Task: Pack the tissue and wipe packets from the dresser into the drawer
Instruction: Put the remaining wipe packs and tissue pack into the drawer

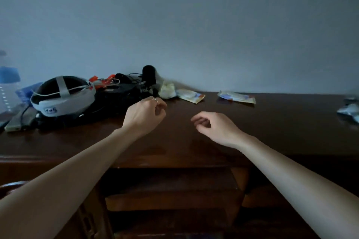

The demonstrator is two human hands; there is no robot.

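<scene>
Both hands are held empty above the dresser top (272,122), with the packets lying beyond them near the wall.

The left hand (144,114) is raised over the wood with its fingers loosely curled inward and nothing held between them; a ring (154,99) is seen on one finger. The right hand (215,126) is likewise held loosely curled, its fingers bent toward the palm, and nothing is gripped or touched. Just beyond the left hand's fingertips a pale crumpled packet (166,89) is seen, with a flat wipe packet (191,95) beside it. Beyond the right hand, well apart from it, a second flat packet (236,96) is laid. Below both forearms an open drawer (171,190) is seen. To the left of the left hand a grey-strapped headset (63,98) is placed.
</scene>
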